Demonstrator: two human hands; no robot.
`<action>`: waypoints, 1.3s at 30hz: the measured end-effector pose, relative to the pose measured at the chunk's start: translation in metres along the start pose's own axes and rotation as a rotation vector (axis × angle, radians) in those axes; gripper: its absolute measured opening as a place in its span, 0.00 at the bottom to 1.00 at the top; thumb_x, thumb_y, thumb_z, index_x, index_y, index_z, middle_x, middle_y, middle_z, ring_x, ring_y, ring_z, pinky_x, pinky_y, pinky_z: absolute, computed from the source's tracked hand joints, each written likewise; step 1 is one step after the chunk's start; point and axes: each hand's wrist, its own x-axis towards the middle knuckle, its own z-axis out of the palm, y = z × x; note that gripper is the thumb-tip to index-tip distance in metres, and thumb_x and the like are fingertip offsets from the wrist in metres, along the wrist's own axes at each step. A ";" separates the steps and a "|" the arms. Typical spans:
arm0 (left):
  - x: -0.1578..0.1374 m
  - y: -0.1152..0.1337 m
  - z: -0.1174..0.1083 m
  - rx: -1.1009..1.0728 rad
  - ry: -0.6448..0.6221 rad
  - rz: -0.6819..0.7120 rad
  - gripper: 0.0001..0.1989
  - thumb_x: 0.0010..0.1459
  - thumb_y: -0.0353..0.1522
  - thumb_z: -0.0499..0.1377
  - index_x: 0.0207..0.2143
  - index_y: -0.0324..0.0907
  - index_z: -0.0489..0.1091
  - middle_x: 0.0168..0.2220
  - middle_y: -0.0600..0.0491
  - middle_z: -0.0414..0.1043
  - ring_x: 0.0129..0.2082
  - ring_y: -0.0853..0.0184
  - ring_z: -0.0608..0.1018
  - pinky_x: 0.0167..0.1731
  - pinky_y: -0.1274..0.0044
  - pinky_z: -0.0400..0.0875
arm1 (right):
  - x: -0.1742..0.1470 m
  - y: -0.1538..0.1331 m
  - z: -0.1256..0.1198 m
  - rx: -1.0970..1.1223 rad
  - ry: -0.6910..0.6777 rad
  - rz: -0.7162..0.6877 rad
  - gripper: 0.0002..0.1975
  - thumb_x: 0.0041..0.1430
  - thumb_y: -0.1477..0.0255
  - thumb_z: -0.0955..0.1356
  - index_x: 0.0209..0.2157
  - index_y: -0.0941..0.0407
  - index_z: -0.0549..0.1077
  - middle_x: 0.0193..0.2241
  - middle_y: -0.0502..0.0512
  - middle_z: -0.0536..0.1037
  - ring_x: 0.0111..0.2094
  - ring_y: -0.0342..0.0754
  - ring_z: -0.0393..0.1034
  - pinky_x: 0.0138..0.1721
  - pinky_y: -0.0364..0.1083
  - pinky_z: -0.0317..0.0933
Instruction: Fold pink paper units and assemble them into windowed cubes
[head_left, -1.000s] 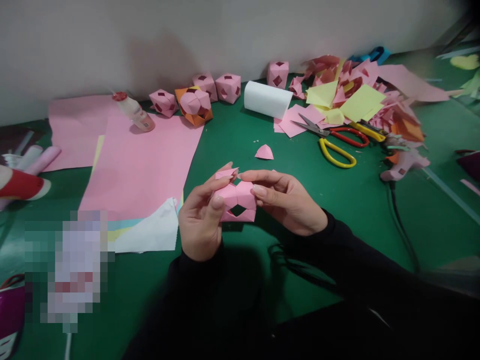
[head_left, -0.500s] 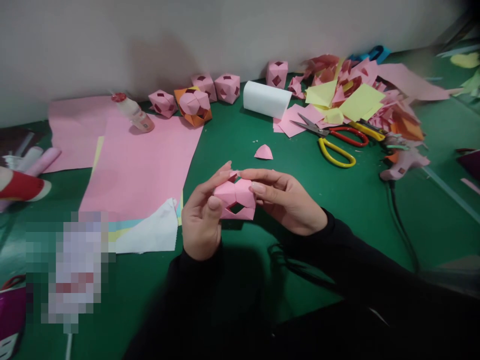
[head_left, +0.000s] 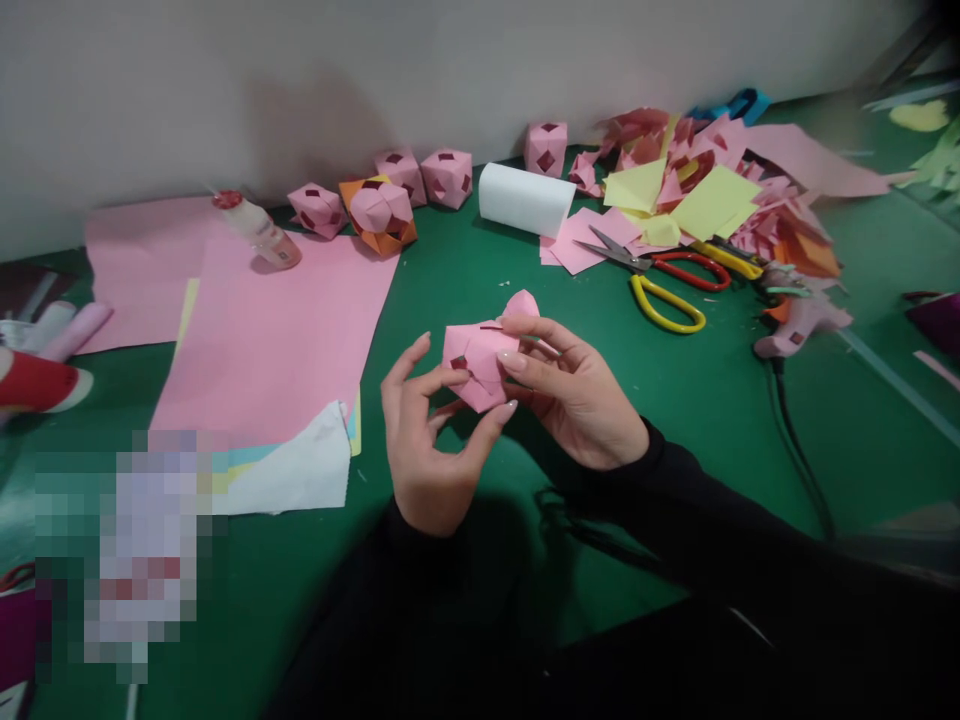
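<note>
Above the green table I hold a folded pink paper box [head_left: 474,365] with diamond-shaped openings in its faces. My right hand [head_left: 581,400] grips its right side, the thumb on the front and the index finger along the top edge. At the left and lower sides, my left hand [head_left: 431,460] curls round it; a finger presses the left face and the thumb is at the lower edge. Its other fingers are raised. Just behind the box a small rounded pink paper piece [head_left: 523,302] lies on the table, partly hidden by it.
Similar pink paper boxes [head_left: 448,180] line the wall, near a white paper roll [head_left: 526,198]. To the right are scissors [head_left: 667,265], a pile of paper scraps [head_left: 697,160] and a pink glue gun [head_left: 806,328] with a cord. Pink sheets [head_left: 277,350] and a small bottle [head_left: 259,230] are left.
The box has been turned in my hands, so another face and tilt now show. My left hand has shifted its fingers, with the thumb now at the lower edge. The view has moved slightly.
</note>
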 end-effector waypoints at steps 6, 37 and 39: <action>0.002 -0.001 -0.001 -0.049 -0.052 -0.053 0.16 0.49 0.31 0.71 0.42 0.46 0.75 0.60 0.46 0.67 0.53 0.56 0.77 0.40 0.72 0.81 | 0.000 -0.001 -0.001 -0.025 0.018 0.020 0.11 0.50 0.71 0.77 0.37 0.50 0.79 0.36 0.47 0.79 0.32 0.40 0.72 0.33 0.40 0.71; 0.004 -0.004 -0.005 -0.091 -0.106 0.005 0.19 0.45 0.32 0.74 0.41 0.45 0.76 0.54 0.49 0.72 0.50 0.61 0.80 0.42 0.74 0.82 | 0.004 -0.001 -0.007 -0.334 -0.027 -0.318 0.17 0.45 0.69 0.80 0.40 0.52 0.81 0.36 0.50 0.83 0.29 0.42 0.74 0.32 0.43 0.74; 0.005 -0.004 -0.005 -0.100 -0.110 0.007 0.19 0.44 0.31 0.74 0.41 0.45 0.76 0.55 0.50 0.72 0.49 0.62 0.80 0.42 0.74 0.82 | 0.004 0.000 -0.007 -0.331 -0.022 -0.329 0.17 0.46 0.69 0.80 0.40 0.52 0.81 0.37 0.50 0.83 0.30 0.42 0.74 0.32 0.43 0.74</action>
